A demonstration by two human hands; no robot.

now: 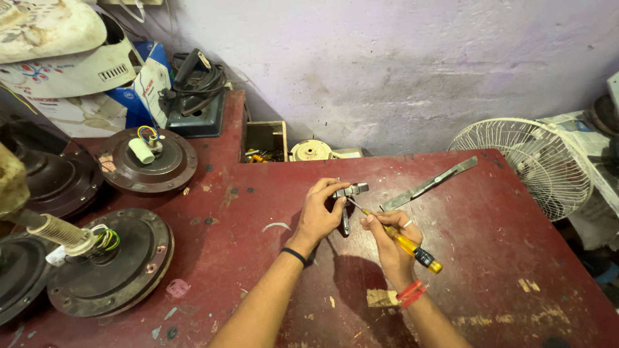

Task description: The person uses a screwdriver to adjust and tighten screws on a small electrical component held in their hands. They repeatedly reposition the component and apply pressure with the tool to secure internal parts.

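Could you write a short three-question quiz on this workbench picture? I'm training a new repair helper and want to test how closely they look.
1. True or false: the right hand holds a screwdriver with a yellow handle.
2. What does the left hand grip? A) a small grey metal part B) a white table fan C) a wooden box
3. Fill in: the long flat metal strip lies on the red table, between the hands and the white ____.

Key
1. True; its tip points at the small grey metal part.
2. A
3. Fan, standing past the table's right edge.
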